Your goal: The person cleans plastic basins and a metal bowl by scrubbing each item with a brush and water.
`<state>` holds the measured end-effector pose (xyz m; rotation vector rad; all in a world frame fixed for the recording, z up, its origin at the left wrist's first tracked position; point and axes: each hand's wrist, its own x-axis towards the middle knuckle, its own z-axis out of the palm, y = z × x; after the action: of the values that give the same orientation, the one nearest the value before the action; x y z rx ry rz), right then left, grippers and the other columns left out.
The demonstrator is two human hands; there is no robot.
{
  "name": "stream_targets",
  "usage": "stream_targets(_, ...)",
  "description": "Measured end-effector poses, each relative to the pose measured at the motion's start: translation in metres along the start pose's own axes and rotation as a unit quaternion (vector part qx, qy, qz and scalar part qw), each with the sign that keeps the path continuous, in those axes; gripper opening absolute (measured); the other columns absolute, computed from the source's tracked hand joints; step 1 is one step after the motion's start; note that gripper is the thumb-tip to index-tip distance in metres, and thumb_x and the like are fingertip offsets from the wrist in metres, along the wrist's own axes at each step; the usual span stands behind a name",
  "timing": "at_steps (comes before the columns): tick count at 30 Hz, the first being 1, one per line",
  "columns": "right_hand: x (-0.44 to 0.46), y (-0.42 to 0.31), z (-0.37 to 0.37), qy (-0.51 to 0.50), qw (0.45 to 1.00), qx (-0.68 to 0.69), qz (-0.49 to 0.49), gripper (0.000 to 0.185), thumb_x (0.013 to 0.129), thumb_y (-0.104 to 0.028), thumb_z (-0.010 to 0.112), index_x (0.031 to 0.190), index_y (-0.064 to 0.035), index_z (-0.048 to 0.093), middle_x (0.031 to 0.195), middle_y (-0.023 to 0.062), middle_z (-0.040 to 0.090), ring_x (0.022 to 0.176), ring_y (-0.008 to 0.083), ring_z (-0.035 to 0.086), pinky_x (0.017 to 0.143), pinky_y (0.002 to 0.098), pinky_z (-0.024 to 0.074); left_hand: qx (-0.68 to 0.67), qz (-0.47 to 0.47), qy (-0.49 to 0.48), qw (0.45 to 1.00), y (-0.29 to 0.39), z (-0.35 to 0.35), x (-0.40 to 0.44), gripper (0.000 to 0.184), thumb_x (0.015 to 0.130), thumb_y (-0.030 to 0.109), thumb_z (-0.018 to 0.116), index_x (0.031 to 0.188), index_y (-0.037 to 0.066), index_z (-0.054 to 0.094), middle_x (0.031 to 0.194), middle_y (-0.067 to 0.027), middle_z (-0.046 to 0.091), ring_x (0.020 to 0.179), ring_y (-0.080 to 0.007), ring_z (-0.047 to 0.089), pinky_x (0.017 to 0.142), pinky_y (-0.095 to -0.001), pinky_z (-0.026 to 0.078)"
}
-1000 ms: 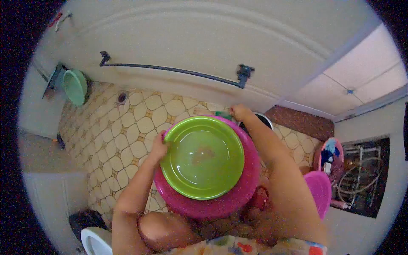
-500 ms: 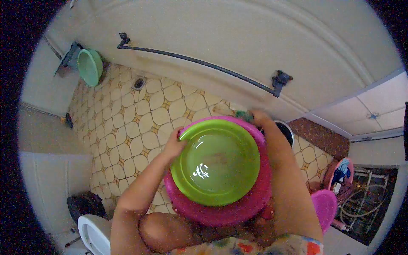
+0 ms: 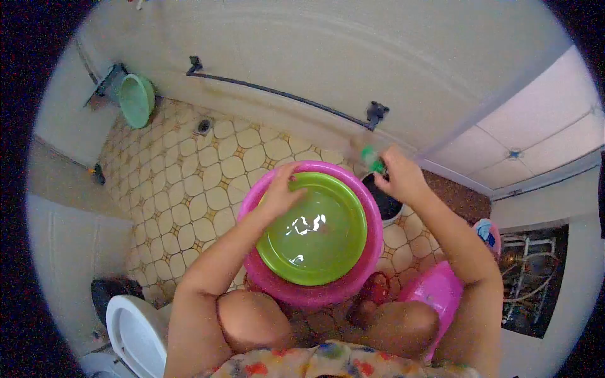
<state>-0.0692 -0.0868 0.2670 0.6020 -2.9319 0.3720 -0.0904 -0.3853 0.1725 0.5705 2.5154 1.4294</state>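
Note:
A green basin (image 3: 315,268) with cloudy water sits inside a larger pink basin (image 3: 296,295) on the tiled floor. Over the green basin's upper left rim, my left hand (image 3: 282,192) has its fingers apart and holds nothing. To the right of the basins, my right hand (image 3: 400,176) is closed round a clear bottle with a green label (image 3: 372,159), which is tilted and blurred by motion. Below that hand stands a dark-filled bucket (image 3: 381,200).
A pale green basin (image 3: 137,101) leans at the far left wall near a floor drain (image 3: 203,127). A pipe rail (image 3: 277,94) runs along the wall. A magenta basin (image 3: 435,290) is at my right, and a white toilet (image 3: 135,334) at lower left.
My right hand has lifted the bottle from near the floor and brought it closer. My left hand has moved from the green basin's left side to over its upper rim.

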Motion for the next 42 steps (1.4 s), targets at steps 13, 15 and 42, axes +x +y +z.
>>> stream_targets(13, -0.045, -0.100, 0.036, 0.036, 0.969, 0.242, -0.029, 0.070, 0.071, -0.017, 0.067, 0.130, -0.0053, 0.031, 0.115, 0.0204, 0.051, 0.106, 0.0325, 0.051, 0.089, 0.0399, 0.0420, -0.131, -0.056, 0.028, 0.989, 0.059, 0.026, -0.055, 0.051, 0.076, 0.016, 0.060, 0.121, 0.004, 0.040, 0.108, -0.0123, 0.055, 0.096, -0.0255, 0.056, 0.082, -0.0346, 0.045)
stream_targets(15, -0.055, -0.096, 0.065, 0.035, 0.965, 0.259, -0.033, 0.070, 0.072, -0.017, 0.066, 0.130, -0.0038, 0.029, 0.112, 0.0207, 0.052, 0.103, 0.0323, 0.052, 0.088, 0.0402, 0.0425, -0.259, -0.115, -0.012, 0.959, 0.069, 0.019, -0.066, 0.049, 0.078, 0.017, 0.058, 0.121, 0.002, 0.040, 0.107, -0.0114, 0.056, 0.091, -0.0225, 0.057, 0.081, -0.0324, 0.045)
stream_targets(42, -0.139, -0.069, 0.140, -0.105, 0.873, 0.396, 0.266, 0.023, 0.080, -0.020, 0.056, 0.091, 0.0000, 0.054, 0.087, 0.0229, 0.060, 0.082, 0.0355, 0.060, 0.069, 0.0422, 0.0451, -0.175, -0.197, 0.195, 0.945, -0.060, 0.023, -0.108, 0.020, 0.081, 0.019, 0.062, 0.090, 0.003, 0.053, 0.078, -0.0045, 0.056, 0.067, -0.0138, 0.053, 0.059, -0.0283, 0.044)
